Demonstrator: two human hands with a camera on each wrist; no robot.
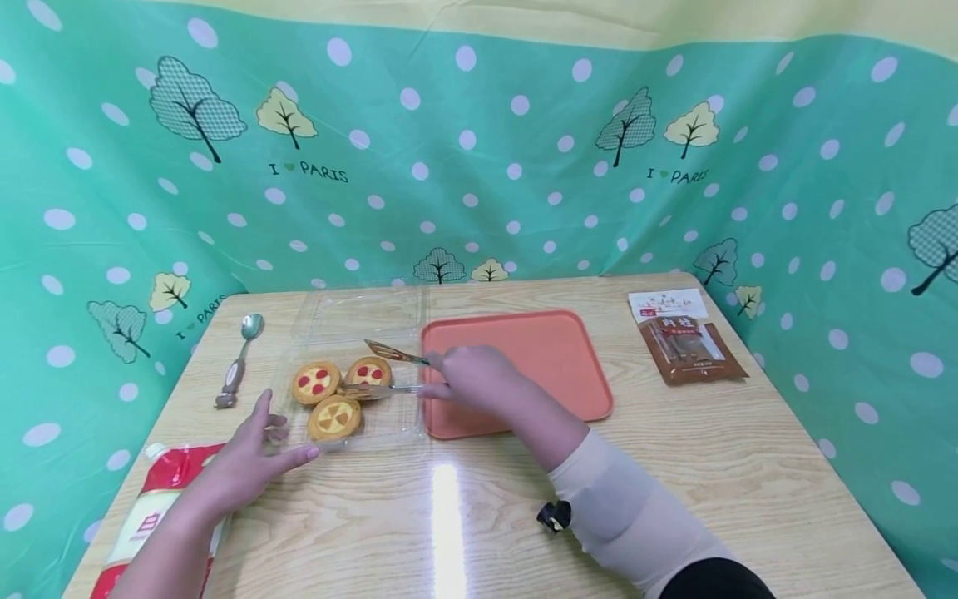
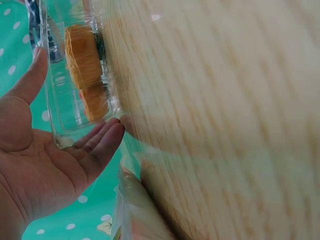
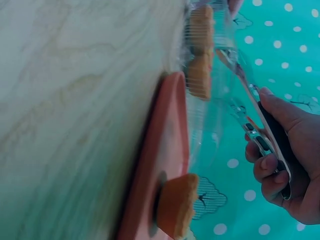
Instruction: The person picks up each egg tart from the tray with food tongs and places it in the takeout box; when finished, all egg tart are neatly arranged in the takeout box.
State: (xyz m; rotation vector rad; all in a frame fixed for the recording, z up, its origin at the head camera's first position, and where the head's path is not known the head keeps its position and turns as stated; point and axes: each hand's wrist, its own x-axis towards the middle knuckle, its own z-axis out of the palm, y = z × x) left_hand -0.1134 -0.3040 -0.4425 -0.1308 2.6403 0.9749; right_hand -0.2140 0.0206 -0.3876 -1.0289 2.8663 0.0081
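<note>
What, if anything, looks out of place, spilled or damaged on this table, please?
Nothing stands out: three tarts sit in the clear box, another tart sits on the pink tray, and the right hand holds the tongs. I see no spill or damage.

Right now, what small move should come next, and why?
Probably ease the tongs closed around the rightmost tart in the clear container: in the head view, their open arms appear to straddle it, and the left hand is beside the container.
</note>
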